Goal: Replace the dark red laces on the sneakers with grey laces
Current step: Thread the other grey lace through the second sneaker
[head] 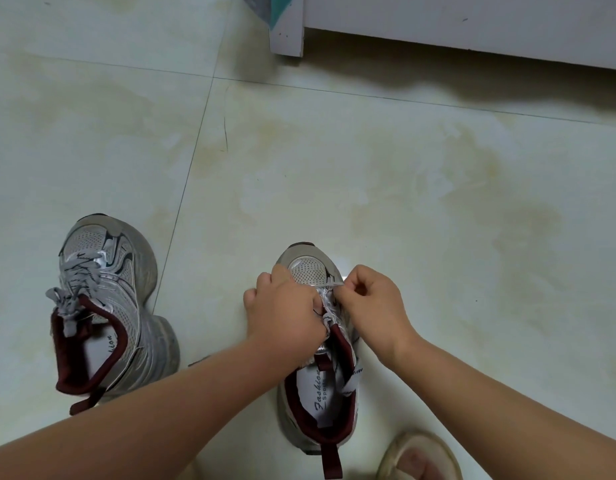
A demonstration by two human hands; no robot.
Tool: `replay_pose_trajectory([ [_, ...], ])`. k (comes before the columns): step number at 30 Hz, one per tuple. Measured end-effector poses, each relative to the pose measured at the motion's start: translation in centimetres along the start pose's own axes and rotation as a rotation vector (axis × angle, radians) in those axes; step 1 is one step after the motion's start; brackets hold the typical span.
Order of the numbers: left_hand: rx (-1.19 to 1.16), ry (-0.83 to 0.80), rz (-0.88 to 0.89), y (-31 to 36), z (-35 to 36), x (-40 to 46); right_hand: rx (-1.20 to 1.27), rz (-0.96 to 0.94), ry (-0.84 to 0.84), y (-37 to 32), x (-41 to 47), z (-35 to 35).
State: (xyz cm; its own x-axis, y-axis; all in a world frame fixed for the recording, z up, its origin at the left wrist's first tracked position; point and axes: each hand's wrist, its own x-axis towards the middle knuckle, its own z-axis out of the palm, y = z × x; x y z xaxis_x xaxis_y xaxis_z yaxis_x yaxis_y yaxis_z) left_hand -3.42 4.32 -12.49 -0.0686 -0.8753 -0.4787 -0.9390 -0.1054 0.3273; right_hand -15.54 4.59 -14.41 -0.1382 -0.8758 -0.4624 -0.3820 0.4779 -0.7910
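Two grey-and-white sneakers with dark red lining stand on the tiled floor. The left sneaker [109, 306] carries a grey lace [78, 276], tied loosely near its tongue. The right sneaker [318, 382] sits under both of my hands. My left hand [282, 306] is closed over its lace area. My right hand [372, 303] pinches a grey lace [334, 285] at the eyelets near the toe. A loose grey lace end [355, 375] hangs over that shoe's right side. No dark red lace is visible.
A white furniture leg [286, 32] and a white panel [473, 22] stand at the back. My sandalled foot [419, 457] rests at the bottom right, close to the right sneaker's heel. Pale tiled floor [369, 168] stretches in front.
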Motion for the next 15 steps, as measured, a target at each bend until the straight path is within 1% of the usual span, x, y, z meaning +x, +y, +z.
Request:
replay_pose_trajectory([
  [3,0.175,0.034,0.085,0.0,-0.3,0.4,-0.051,-0.011,-0.101,0.4,-0.1,-0.5],
  [5,0.292,0.063,0.14,0.2,-0.5,0.7,-0.029,0.006,-0.155,0.4,-0.1,-0.8],
  [7,0.353,0.076,0.181,0.2,-0.5,1.0,0.009,0.041,-0.21,0.2,-0.1,-0.9],
  [12,0.314,0.063,0.184,0.1,-0.2,1.0,0.004,0.11,-0.33,-0.5,-0.4,-1.5],
  [15,0.25,0.061,0.179,0.3,0.1,0.9,-0.021,0.123,-0.33,-0.6,-0.5,-1.6],
])
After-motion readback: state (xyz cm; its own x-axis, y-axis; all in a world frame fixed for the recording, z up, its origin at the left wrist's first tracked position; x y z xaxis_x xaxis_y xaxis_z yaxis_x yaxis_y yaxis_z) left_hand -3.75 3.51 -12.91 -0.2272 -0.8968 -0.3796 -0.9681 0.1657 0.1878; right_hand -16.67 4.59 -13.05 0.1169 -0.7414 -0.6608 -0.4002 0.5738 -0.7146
